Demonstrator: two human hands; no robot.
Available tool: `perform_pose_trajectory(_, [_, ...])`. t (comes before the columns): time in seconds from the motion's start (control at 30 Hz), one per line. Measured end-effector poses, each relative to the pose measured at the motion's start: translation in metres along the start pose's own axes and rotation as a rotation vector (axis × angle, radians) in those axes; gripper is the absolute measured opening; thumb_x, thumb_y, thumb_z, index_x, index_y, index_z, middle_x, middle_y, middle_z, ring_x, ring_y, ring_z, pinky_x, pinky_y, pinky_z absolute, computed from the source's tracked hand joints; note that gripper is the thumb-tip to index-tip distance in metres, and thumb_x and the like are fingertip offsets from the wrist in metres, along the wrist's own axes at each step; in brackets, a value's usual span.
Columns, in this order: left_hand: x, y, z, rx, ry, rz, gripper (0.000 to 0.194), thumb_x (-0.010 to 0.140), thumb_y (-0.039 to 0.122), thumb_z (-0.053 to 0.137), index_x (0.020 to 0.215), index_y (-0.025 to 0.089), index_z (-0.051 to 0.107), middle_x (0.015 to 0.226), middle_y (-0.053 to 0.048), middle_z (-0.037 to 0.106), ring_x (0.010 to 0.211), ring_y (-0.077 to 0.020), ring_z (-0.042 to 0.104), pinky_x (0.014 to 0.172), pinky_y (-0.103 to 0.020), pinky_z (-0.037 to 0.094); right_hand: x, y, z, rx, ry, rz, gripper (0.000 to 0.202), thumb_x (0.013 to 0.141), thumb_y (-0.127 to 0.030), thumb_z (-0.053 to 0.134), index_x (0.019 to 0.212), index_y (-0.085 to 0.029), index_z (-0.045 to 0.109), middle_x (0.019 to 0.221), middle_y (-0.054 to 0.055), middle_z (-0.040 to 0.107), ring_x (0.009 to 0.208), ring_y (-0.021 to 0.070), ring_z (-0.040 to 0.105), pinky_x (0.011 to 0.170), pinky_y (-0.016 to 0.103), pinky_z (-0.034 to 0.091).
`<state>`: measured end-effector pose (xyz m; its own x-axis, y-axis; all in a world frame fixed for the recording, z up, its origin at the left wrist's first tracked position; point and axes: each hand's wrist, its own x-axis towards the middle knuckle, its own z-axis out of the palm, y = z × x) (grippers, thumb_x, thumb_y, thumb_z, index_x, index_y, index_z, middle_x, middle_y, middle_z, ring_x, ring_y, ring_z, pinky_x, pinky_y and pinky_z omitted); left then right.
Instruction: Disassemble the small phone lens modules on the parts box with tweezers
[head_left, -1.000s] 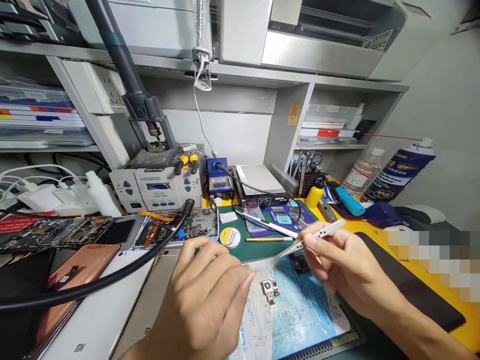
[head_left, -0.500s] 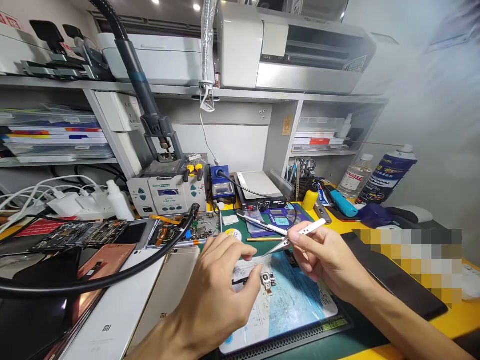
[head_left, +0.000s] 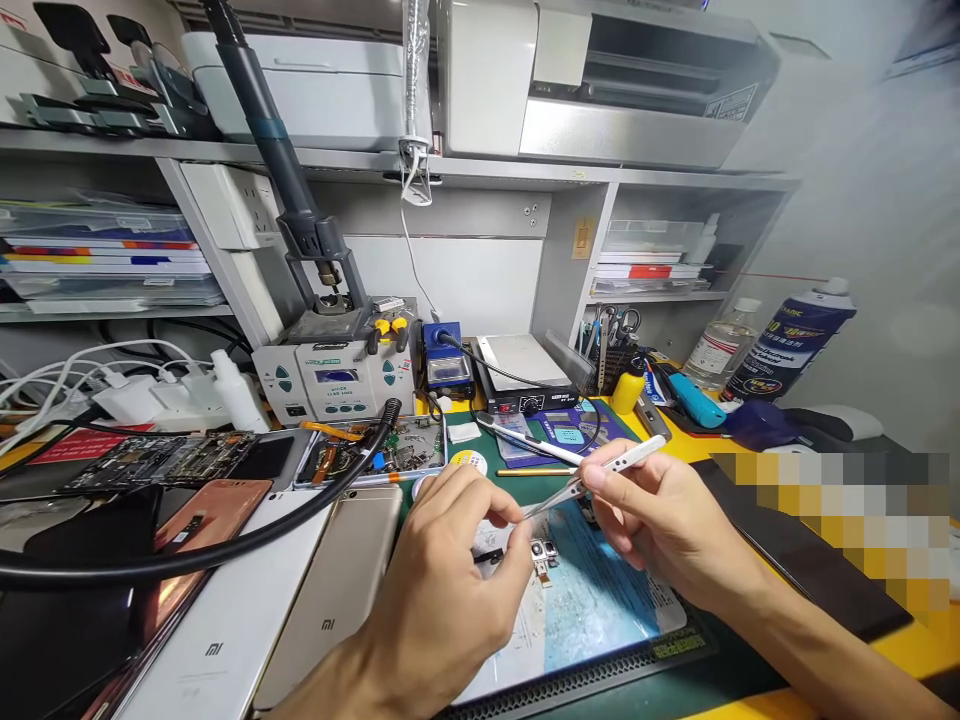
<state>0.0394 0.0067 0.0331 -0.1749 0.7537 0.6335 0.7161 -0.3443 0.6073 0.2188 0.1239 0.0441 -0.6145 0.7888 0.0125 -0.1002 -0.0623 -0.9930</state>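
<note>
My right hand (head_left: 652,500) pinches a pair of white tweezers (head_left: 630,456), with its points toward the left. My left hand (head_left: 457,560) has thumb and forefinger brought together at the tweezer points; whatever lies between them is too small to make out. Below the fingertips, a small phone camera module (head_left: 541,551) rests on a blue and white board (head_left: 592,595). A small black part (head_left: 490,556) lies beside my left thumb, partly covered. Behind the tweezers a white pen-shaped tool (head_left: 536,442) reaches toward my right fingers; I cannot tell whether they hold it.
Several phones, including a white phone (head_left: 217,610) and a gold phone (head_left: 337,580), lie left under a black hose (head_left: 300,535). A rework station (head_left: 341,380), a heating plate (head_left: 521,362) and a spray can (head_left: 791,340) stand behind. A dark panel (head_left: 810,560) lies right.
My left thumb and forefinger have closed together at the tweezer points, where they were apart before. The view has shifted slightly. My right hand still grips the tweezers.
</note>
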Motion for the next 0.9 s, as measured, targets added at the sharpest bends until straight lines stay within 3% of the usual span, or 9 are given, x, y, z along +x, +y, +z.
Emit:
perform_pose_trajectory(0.3, [0.000,0.001,-0.001,-0.033,-0.037,-0.015,0.019,0.093,0.012,0.056,0.075,0.019,0.057,0.074,0.001,0.057,0.073,-0.0160,0.054,0.071,-0.034,0.041,0.001,0.003,-0.003,-0.020,-0.022,-0.025,0.027,0.088,-0.041,0.078,0.088,-0.021,0.061,0.048,-0.009,0.053,0.039,0.0069,0.047,0.035,0.014,0.038])
perform_pose_trajectory(0.9, [0.003,-0.012,-0.006,0.012,0.001,0.015,0.020,0.094,0.012,0.060,0.075,0.019,0.063,0.075,0.001,0.061,0.075,-0.0161,0.054,0.072,-0.034,0.040,0.006,0.003,-0.006,-0.009,0.020,-0.060,0.027,0.085,-0.041,0.080,0.085,-0.021,0.062,0.047,-0.010,0.047,0.039,0.0078,0.046,0.034,0.015,0.035])
